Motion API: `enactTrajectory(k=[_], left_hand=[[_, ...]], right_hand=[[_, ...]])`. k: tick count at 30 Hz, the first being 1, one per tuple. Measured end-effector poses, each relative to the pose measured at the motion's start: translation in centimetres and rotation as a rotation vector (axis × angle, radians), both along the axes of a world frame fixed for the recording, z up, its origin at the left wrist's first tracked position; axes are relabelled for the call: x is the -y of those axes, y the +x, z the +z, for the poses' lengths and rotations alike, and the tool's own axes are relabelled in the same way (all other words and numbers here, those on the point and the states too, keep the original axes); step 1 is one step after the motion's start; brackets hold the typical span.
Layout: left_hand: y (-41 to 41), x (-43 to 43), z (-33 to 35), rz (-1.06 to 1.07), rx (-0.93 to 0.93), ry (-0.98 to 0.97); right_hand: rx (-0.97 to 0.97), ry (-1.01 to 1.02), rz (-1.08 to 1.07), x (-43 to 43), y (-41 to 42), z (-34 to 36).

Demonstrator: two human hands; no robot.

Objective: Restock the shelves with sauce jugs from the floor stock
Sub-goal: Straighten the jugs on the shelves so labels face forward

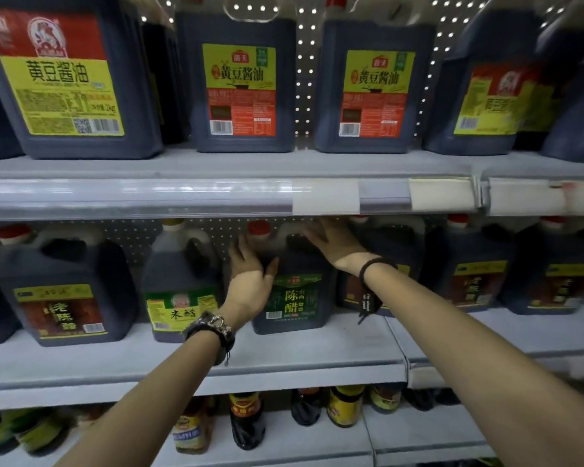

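Head view. A dark sauce jug with a green label (292, 293) and a red cap stands upright on the middle shelf (284, 362), set back from the front edge. It sits between a yellow-labelled jug (179, 284) on its left and a row of dark jugs with red-brown labels (469, 278) on its right. Both hands rest on it with nothing clenched. The left hand (250, 278) lies flat against the jug's left side, fingers straight and pointing up toward the cap, thumb across the front shoulder. The right hand (331, 244) is spread over the top right of the jug at the handle, fingers extended under the price strip (216, 193) of the shelf above. The left wrist carries a beaded bracelet (213, 326) and the right wrist a dark cord band (371, 267). On the upper shelf (216, 163) stand larger dark jugs with yellow and red labels (240, 85), in front of a perforated back panel (304, 79). Further left on the middle shelf is another jug with a red-brown label (64, 294). The lower shelf holds small bottles (246, 419), which are blurred.
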State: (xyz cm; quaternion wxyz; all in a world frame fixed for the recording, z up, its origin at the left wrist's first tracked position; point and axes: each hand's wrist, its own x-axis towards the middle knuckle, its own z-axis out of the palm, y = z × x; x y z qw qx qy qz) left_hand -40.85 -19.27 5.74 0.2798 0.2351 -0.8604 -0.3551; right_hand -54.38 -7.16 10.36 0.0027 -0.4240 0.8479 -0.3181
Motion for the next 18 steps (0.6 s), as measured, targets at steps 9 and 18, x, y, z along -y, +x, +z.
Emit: enactTrajectory(k=[9,18], left_hand=[[-4.5,-9.7,1.9,-0.510,0.046,-0.345],[-12.8,-9.5,-0.1,-0.402,0.118,0.293]], right_hand=[[-0.345,0.120,-0.411,-10.7,-3.6,1.7],[-0.156,0.222,-0.244,-15.9,-9.2,1.5]])
